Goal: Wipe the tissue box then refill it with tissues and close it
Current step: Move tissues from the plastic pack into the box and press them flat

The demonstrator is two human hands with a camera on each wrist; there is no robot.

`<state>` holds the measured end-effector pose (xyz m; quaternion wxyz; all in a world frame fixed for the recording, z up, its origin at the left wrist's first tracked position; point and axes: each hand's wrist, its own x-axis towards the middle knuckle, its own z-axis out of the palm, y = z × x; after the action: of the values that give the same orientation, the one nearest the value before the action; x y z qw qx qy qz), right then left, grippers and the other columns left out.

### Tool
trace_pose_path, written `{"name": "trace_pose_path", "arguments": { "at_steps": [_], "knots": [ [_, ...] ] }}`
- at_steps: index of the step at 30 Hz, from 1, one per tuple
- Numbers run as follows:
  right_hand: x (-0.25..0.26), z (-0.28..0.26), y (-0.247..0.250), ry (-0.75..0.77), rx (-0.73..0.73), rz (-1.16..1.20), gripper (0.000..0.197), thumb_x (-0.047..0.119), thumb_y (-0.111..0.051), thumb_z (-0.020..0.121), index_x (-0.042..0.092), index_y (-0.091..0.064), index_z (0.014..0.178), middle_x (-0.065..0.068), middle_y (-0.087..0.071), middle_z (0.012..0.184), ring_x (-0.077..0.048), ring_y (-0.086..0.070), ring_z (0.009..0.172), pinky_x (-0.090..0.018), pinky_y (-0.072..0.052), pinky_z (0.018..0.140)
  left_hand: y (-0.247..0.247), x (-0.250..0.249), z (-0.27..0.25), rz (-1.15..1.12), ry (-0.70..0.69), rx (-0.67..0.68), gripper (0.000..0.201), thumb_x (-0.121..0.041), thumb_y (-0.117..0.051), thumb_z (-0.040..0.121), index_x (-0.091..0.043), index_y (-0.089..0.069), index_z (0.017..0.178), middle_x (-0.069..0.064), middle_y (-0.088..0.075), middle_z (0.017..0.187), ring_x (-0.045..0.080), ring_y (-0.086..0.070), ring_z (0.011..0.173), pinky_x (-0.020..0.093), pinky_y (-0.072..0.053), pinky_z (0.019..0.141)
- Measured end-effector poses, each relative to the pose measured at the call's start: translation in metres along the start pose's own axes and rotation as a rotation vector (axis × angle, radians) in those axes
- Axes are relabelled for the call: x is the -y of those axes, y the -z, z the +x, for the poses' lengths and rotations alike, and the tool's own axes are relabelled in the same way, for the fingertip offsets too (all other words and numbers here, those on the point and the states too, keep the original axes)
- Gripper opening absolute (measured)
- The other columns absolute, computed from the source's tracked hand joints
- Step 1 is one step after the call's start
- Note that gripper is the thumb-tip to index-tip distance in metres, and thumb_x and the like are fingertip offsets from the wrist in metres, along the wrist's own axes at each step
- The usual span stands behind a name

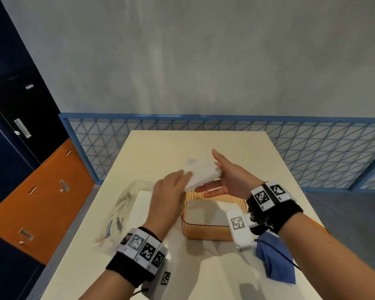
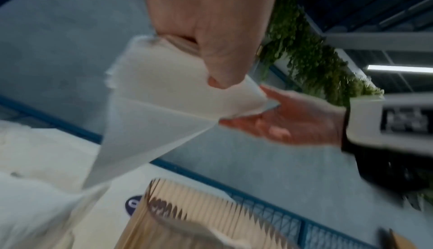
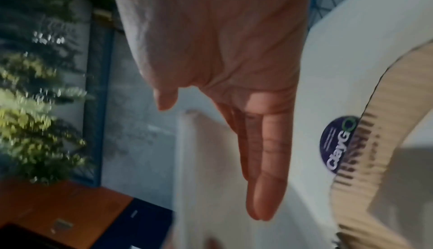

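The amber ribbed tissue box [image 1: 206,231] stands open on the cream table [image 1: 204,144], with white showing inside it. Just above its far rim my left hand [image 1: 181,177] pinches a white stack of tissues [image 1: 204,175] between thumb and fingers. In the left wrist view the tissue stack [image 2: 164,79] hangs from that hand [image 2: 211,30], and a loose sheet trails down toward the box [image 2: 187,216]. My right hand [image 1: 217,176] is open, fingers straight, palm against the stack's right end. The right wrist view shows those straight fingers [image 3: 264,160] beside the box rim [image 3: 386,123].
A clear plastic wrapper [image 1: 121,204] with a white pack [image 1: 141,204] lies left of the box. A blue cloth [image 1: 277,263] lies at the near right. A round dark sticker [image 3: 335,145] sits on the table beyond the box. A blue mesh fence [image 1: 312,152] runs behind the table.
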<state>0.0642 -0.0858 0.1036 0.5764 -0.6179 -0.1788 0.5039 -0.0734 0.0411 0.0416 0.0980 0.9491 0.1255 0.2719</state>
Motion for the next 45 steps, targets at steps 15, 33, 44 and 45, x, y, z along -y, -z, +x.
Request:
{"name": "trace_pose_path", "arguments": {
  "at_steps": [15,33,44,45],
  "knots": [
    [-0.013,-0.013,0.032,0.259,-0.180,-0.203,0.042,0.006,-0.054,0.091,0.014,-0.048,0.132,-0.013,-0.059,0.122,-0.032,-0.058,0.111,-0.051,-0.050,0.095,-0.018,0.000,0.006,-1.309,0.796,-0.001,0.065,-0.015,-0.051,0.095,-0.028,-0.015,0.147,0.000,-0.046,0.136,0.019,-0.041,0.127,0.041,-0.032,0.109],
    [-0.050,-0.018,0.054,0.325,-0.430,-0.191,0.094,0.000,-0.071,0.078,0.034,-0.014,0.144,-0.003,-0.040,0.118,-0.012,-0.060,0.087,-0.040,-0.050,0.091,-0.024,-0.020,0.021,-1.052,0.563,-0.124,0.034,-0.003,-0.047,0.095,-0.013,-0.046,0.128,0.000,-0.051,0.124,0.011,-0.050,0.114,0.011,-0.043,0.086],
    [-0.050,-0.015,0.060,0.422,-0.380,-0.190,0.041,-0.008,-0.064,0.080,0.012,-0.056,0.115,-0.004,-0.062,0.102,-0.021,-0.057,0.100,-0.028,-0.047,0.084,-0.012,-0.036,0.028,-1.076,0.387,-0.170,0.016,0.000,-0.049,0.093,-0.015,-0.050,0.088,-0.007,-0.050,0.083,0.002,-0.046,0.073,0.010,-0.040,0.066],
    [-0.051,-0.015,0.059,0.425,-0.392,-0.187,0.034,-0.007,-0.064,0.081,0.009,-0.059,0.110,-0.006,-0.064,0.101,-0.023,-0.057,0.100,-0.031,-0.047,0.084,-0.011,-0.035,0.029,-1.070,0.402,-0.158,0.016,0.000,-0.048,0.093,-0.015,-0.052,0.090,-0.007,-0.052,0.084,0.002,-0.048,0.075,0.009,-0.041,0.067]
  ]
}}
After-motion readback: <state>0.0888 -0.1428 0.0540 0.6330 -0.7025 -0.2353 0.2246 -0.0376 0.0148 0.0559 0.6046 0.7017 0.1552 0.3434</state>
